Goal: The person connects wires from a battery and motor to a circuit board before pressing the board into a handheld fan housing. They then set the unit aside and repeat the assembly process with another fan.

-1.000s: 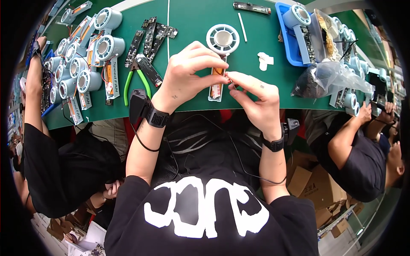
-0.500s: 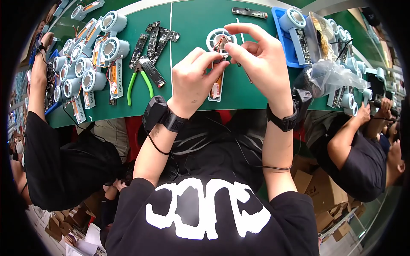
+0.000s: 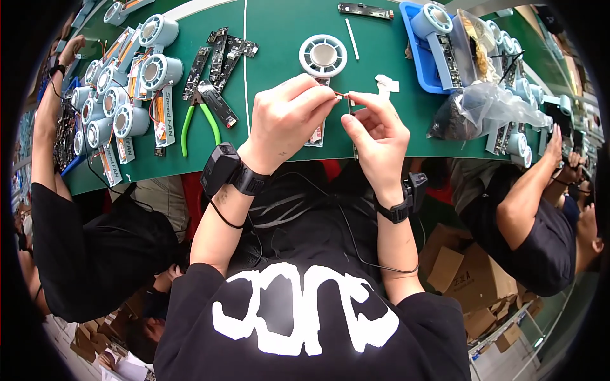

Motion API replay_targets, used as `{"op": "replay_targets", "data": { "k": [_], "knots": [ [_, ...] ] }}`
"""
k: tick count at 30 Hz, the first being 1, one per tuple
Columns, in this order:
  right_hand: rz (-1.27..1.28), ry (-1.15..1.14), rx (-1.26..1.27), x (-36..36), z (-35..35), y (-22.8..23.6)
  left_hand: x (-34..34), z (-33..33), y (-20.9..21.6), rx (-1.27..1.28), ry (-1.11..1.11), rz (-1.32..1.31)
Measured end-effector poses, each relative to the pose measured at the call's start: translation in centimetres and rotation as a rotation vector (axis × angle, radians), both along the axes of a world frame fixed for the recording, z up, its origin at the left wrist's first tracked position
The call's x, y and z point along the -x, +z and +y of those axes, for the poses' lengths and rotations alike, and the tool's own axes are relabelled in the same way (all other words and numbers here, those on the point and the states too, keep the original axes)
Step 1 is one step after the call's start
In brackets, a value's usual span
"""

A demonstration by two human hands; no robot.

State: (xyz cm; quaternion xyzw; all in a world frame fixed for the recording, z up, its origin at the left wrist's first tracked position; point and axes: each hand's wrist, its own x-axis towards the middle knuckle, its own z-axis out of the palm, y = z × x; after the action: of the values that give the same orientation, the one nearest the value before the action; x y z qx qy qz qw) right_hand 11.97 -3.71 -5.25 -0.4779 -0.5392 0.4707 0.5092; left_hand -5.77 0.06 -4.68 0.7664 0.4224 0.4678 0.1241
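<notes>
A light blue handheld fan [image 3: 323, 56] lies in front of me, its round head facing up and its handle running toward me. My left hand [image 3: 289, 114] covers much of that handle and pinches a thin red wire [image 3: 342, 95] at the fingertips. From there the wire stretches to the fingertips of my right hand [image 3: 379, 130], which is curled with the thumb lower and apart from the index fingertip. Beside the handle, a narrow dark strip [image 3: 355, 151], perhaps a circuit board seen edge-on, shows partly under my right hand.
Several fans [image 3: 130, 120] and circuit boards [image 3: 219, 60] lie left, with green-handled pliers [image 3: 202, 117]. A white stick [image 3: 352, 39], white scrap [image 3: 386, 84] and another board [image 3: 366, 11] lie ahead. Right are a blue tray [image 3: 416, 63] and plastic bag [image 3: 483, 111]. Co-workers sit on both sides.
My right hand has moved down toward me and away from the fan head, which now shows fully. The red wire is drawn out between my hands, and the white scrap has come into view.
</notes>
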Motion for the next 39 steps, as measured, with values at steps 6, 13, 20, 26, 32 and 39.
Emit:
{"op": "replay_targets", "data": {
  "k": [6,13,20,26,32,39],
  "knots": [
    [0.022,-0.053,-0.042,0.6,-0.4,-0.2,0.1,-0.1,0.4,-0.018,-0.024,0.074],
    [-0.007,-0.052,-0.022,0.8,-0.7,-0.8,0.0,-0.3,0.9,-0.010,-0.017,0.171],
    [0.042,-0.075,-0.045,0.8,-0.6,-0.9,-0.3,-0.3,1.2,0.087,-0.005,0.171],
    [-0.124,-0.036,-0.153,0.7,-0.8,-1.4,0.0,-0.4,1.5,0.104,-0.014,0.183],
    [-0.073,-0.009,-0.046,0.3,-0.4,-0.5,0.2,-0.1,1.4,0.111,-0.055,0.151],
    [-0.031,0.049,0.027,-0.2,-0.2,0.0,0.2,0.1,1.0,0.115,-0.089,0.096]
  ]
}}
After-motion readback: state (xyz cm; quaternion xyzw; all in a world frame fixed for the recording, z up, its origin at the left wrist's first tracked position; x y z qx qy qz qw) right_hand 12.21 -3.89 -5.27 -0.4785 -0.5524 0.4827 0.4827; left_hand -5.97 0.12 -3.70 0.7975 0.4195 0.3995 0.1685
